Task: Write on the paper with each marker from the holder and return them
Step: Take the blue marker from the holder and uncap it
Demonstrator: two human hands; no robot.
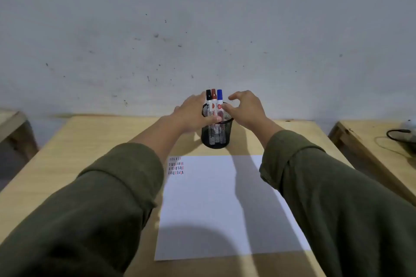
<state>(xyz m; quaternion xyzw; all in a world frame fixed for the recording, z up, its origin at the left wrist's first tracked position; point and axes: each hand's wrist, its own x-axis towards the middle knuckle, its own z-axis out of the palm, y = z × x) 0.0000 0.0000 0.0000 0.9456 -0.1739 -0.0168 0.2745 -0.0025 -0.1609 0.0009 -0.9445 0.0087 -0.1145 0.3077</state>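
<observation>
— Sleeves, olive, filled the near corners. Hands?
— Left hand (194,112) wrapped the mesh holder (215,135) at its rim, thumb across the front. Right hand (246,109) hovered just beside it, fingers loosely spread, gripping nothing.
— Markers?
— Three upright in the holder: black marker (208,95), red marker (213,94), blue marker (219,95), caps on.
— Paper?
— White paper (216,204) lay on the wooden table (90,139), just nearer than the holder; short black and red strokes (176,166) marked its far-left corner.
</observation>
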